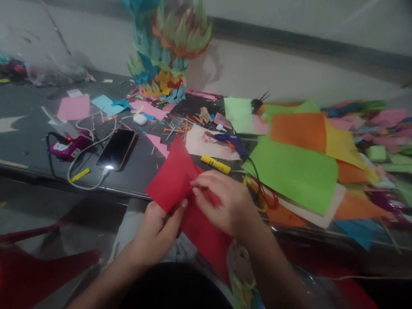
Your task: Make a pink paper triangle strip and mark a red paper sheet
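A hand could pass over the strip of dark tabletop (140, 163) between the phone (115, 150) and the red paper (172, 176). Left of the phone, looping white cable (94, 188) and a purple power adapter (71, 151) bar a low path. Beyond the red paper, the yellow tube (215, 164) and blue glue gun (223, 138) lie across the way. Yellow and red loops (265, 206), probably scissor handles though blurred, crowd the right hand (221, 198); past them, piled sheets (294, 172) reach the front edge. At the back, a tall paper model (169, 52) blocks reach towards the wall (264, 70).
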`<action>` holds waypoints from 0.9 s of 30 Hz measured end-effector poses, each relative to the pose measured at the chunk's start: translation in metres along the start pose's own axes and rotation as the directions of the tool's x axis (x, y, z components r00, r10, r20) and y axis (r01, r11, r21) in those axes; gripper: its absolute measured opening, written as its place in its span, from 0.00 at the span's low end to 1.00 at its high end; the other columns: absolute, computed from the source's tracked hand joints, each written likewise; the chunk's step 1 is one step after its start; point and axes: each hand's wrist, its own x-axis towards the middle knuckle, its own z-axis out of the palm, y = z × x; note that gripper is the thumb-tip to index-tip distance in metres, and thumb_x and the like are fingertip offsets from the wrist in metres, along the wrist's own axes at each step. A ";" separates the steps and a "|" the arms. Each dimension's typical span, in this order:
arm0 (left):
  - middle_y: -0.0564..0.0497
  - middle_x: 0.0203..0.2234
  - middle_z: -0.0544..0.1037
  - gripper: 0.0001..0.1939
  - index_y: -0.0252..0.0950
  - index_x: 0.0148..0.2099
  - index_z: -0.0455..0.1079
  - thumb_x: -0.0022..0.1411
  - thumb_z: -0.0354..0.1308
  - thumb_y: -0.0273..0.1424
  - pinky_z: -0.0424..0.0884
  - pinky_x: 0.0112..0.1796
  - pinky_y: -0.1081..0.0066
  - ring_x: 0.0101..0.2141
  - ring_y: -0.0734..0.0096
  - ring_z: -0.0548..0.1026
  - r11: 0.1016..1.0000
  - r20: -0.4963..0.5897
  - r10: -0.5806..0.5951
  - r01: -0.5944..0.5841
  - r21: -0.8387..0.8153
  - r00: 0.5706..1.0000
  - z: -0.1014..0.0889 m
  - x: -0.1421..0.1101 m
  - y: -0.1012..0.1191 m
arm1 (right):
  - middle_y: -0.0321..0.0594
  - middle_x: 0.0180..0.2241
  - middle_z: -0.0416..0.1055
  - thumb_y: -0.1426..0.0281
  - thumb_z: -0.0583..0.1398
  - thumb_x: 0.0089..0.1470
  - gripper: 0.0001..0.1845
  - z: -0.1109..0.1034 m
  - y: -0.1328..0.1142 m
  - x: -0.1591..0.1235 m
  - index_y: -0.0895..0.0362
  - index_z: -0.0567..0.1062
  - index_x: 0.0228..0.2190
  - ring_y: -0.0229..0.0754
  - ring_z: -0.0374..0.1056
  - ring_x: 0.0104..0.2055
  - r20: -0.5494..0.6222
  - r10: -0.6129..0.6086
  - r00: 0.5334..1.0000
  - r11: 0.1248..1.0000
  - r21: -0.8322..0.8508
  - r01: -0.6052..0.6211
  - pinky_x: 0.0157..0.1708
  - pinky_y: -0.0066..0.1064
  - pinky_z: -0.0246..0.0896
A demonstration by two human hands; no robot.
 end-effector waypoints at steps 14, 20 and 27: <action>0.53 0.18 0.70 0.09 0.34 0.27 0.67 0.59 0.50 0.27 0.67 0.29 0.73 0.21 0.73 0.68 0.957 0.059 0.174 -0.183 0.223 0.983 -0.002 0.002 -0.006 | 0.37 0.26 0.65 0.75 0.53 0.54 0.05 -0.017 -0.007 0.010 0.59 0.68 0.27 0.36 0.61 0.27 0.330 0.032 0.943 0.966 -0.251 0.055 0.26 0.27 0.54; 0.54 0.20 0.72 0.07 0.34 0.32 0.69 0.59 0.53 0.31 0.68 0.30 0.75 0.26 0.72 0.72 0.996 -0.089 -0.059 0.053 -0.070 0.994 0.000 0.005 0.000 | 0.38 0.24 0.63 0.75 0.49 0.54 0.10 0.000 -0.006 0.007 0.59 0.66 0.25 0.37 0.58 0.24 0.228 -0.077 0.971 0.935 -0.321 0.150 0.24 0.28 0.52; 0.55 0.12 0.66 0.11 0.34 0.24 0.69 0.53 0.59 0.35 0.68 0.24 0.76 0.22 0.71 0.71 0.906 -0.138 -0.299 0.236 -0.351 0.944 0.003 0.006 0.004 | 0.42 0.27 0.67 0.78 0.49 0.51 0.06 0.013 -0.002 -0.004 0.58 0.65 0.28 0.39 0.62 0.29 0.009 -0.114 0.993 0.964 -0.241 0.112 0.28 0.29 0.59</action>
